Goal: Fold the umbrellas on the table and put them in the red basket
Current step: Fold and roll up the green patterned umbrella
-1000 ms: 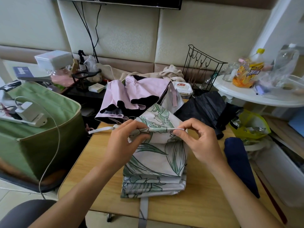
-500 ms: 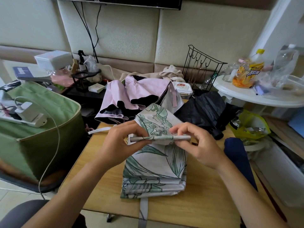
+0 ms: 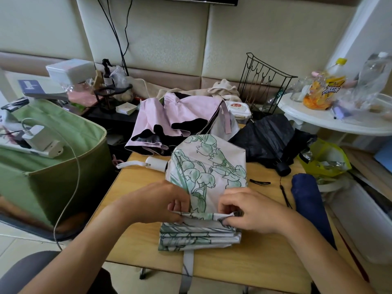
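Mid-fold, the left hand (image 3: 161,203) and right hand (image 3: 250,211) pinch a fabric pleat of the floral umbrella (image 3: 209,172), which probably needs laying flat next.

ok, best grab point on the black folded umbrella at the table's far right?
Judging by its pose, grip the black folded umbrella at its round black handle, coming from the near right. The handle is rigid and points toward the person over bare wooden table; the canopy behind is loose, crumpled fabric.
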